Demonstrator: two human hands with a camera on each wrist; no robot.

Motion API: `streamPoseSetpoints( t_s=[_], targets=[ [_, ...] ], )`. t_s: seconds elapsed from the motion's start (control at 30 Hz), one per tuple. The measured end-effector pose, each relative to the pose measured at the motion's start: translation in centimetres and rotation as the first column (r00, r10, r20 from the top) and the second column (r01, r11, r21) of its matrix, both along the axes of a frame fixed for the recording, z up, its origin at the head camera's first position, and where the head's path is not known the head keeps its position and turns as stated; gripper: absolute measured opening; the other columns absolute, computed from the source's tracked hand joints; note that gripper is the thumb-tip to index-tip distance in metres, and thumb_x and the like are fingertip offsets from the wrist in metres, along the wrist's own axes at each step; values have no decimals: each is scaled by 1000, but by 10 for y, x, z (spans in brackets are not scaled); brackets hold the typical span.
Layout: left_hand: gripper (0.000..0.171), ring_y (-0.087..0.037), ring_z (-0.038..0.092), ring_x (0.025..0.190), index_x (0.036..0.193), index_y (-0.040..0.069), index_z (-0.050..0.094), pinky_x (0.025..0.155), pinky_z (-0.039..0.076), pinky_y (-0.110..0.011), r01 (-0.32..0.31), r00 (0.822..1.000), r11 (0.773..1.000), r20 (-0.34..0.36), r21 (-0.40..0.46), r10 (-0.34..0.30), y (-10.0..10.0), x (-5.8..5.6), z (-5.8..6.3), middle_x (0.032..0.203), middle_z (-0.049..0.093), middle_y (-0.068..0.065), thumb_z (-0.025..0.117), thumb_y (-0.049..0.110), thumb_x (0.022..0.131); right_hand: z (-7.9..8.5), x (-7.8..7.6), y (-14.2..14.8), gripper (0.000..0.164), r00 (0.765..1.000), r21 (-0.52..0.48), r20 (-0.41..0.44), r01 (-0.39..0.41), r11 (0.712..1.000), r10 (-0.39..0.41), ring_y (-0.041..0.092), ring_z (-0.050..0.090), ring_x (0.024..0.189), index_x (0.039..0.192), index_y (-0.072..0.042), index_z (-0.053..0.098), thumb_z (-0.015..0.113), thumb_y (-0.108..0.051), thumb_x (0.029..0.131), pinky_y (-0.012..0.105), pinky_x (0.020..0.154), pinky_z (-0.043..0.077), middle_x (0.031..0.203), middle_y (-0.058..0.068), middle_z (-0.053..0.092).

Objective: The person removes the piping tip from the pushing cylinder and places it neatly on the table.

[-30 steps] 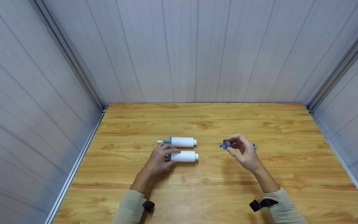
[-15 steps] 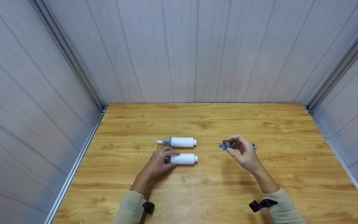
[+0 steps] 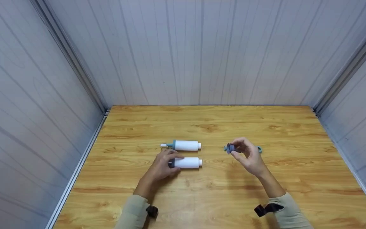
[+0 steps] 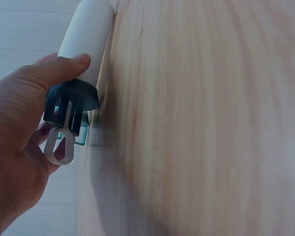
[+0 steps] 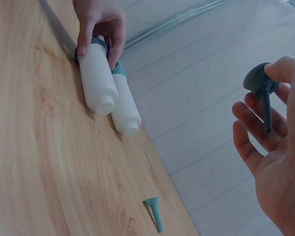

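My left hand [image 3: 163,163] grips a white bottle [image 3: 186,162] with a dark blue-grey cap. Thumb and fingers lie on either side of its cap end, and the bottle's white neck points right. In the left wrist view a pale loop [image 4: 59,146] sticks out beyond the dark cap [image 4: 74,96]. Between thumb and fingers, my right hand [image 3: 249,158] pinches a dark grey-blue funnel [image 5: 262,80] above the table. Its wide mouth faces left in the head view, and its spout [image 5: 267,113] runs along the palm.
A second white bottle [image 3: 186,145] with a teal cap lies parallel, just behind the gripped one. On the wooden table [image 3: 208,197] lies a teal funnel [image 5: 155,214], partly hidden behind my right hand in the head view. Pale panel walls [image 3: 199,54] stand behind and at both sides.
My left hand has brought the dark-capped bottle slightly toward me, widening the gap to the teal-capped one. My right hand stays almost still with its funnel.
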State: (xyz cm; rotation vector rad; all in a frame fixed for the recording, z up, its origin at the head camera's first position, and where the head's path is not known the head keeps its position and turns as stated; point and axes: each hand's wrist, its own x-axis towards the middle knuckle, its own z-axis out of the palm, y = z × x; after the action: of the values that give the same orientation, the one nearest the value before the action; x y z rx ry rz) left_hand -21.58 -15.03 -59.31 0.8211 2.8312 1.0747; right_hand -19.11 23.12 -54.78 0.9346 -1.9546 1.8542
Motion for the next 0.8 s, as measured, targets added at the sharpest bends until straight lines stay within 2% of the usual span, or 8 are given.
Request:
streamPoseSetpoints(
  t_s=[0.23,0.47,0.63,0.8],
  targets=[
    [50,-35,63,129,140,17,79,113,49,-65,0,1000,1000,18,-13,1,1,1,1,137,72,-14,93,15,92,-1,-3,-1,31,1000,-15,-22,-18,1000,18,4,74,105,124,23,57,59,29,93,18,90,62,118,-3,75],
    [50,-36,63,132,140,17,79,114,48,-64,-5,1000,1000,25,-17,5,1,1,0,139,72,-14,92,15,92,0,-3,-1,31,1000,-6,-25,-17,1000,17,3,73,103,124,22,58,59,28,94,17,88,61,118,-4,75],
    [49,-35,62,128,137,18,80,108,48,-57,5,1000,1000,-12,-21,-5,1,2,0,135,73,-13,94,16,90,0,-4,-1,31,999,-7,-32,-18,1000,18,3,72,104,124,22,58,59,29,94,17,88,61,119,-4,75],
    [48,-35,63,128,134,17,82,100,47,-50,20,995,999,-98,-28,-22,2,3,3,135,75,-12,96,20,88,-3,-5,-1,31,1000,1,-16,-18,1000,18,4,72,103,125,22,58,59,28,94,17,88,62,119,-5,74]
  ],
)
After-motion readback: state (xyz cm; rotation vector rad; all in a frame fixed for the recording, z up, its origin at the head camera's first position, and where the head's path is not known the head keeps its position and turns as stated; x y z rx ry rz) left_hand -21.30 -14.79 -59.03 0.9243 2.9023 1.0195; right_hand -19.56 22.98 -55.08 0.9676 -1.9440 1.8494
